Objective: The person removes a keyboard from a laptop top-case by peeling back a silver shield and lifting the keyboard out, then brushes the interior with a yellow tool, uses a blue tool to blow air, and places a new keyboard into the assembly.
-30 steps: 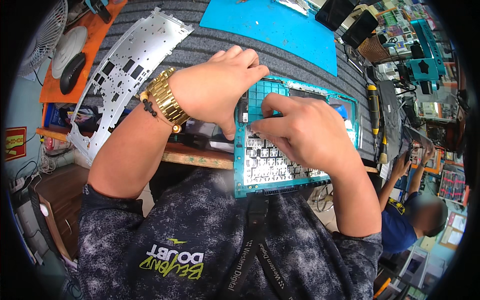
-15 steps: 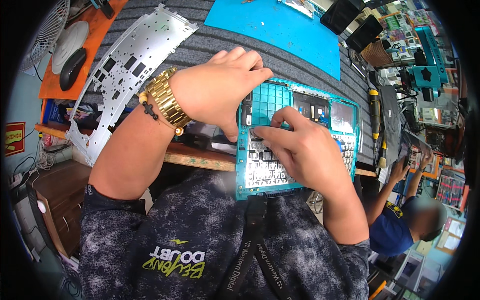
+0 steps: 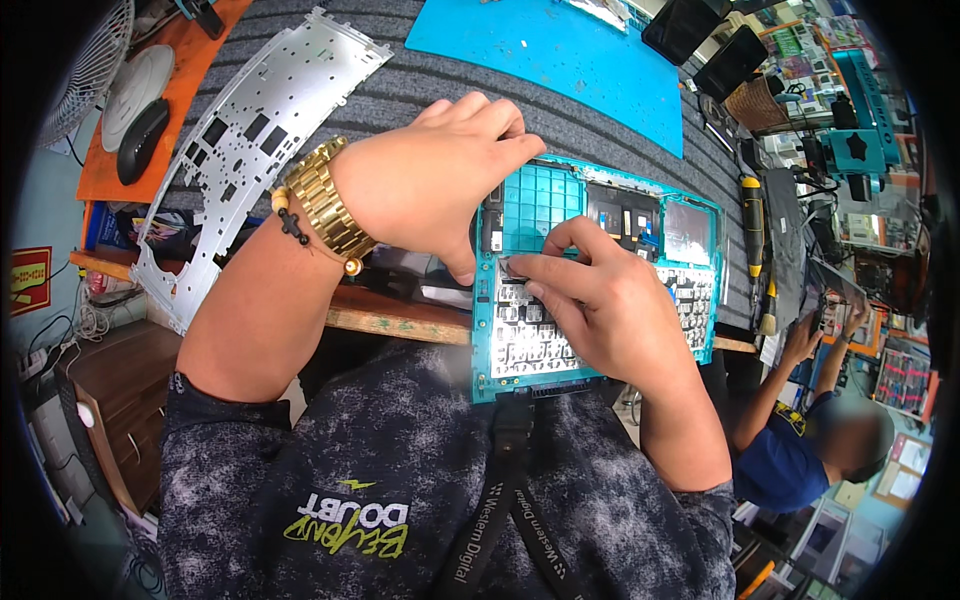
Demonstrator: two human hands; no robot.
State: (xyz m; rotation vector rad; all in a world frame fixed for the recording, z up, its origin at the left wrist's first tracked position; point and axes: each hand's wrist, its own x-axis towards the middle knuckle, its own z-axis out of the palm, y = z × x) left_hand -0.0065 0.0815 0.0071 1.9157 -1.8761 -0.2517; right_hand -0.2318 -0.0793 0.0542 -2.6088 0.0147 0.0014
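Note:
A teal laptop palm-rest case (image 3: 540, 205) with an exposed silver keyboard back (image 3: 518, 338) lies tilted over the bench edge toward my body. My left hand (image 3: 450, 185), with a gold watch at the wrist, grips the case's left side, fingers curled at its upper corner, thumb low along the edge. My right hand (image 3: 595, 300) is over the keyboard's upper left, index finger and thumb pinched against it; whatever they hold is too small to make out. A perforated silver metal plate (image 3: 260, 100) lies to the left.
A blue mat (image 3: 550, 65) is at the back, a mouse (image 3: 143, 140) and fan (image 3: 85, 75) on the left. Yellow-black screwdrivers (image 3: 750, 225) and black devices (image 3: 730, 60) are on the right. A co-worker (image 3: 790, 450) works at the far right, holding a dark flat item.
My right hand has moved slightly down, baring more of the case's upper part. The case has shifted a little lower in view. My left hand keeps its grip.

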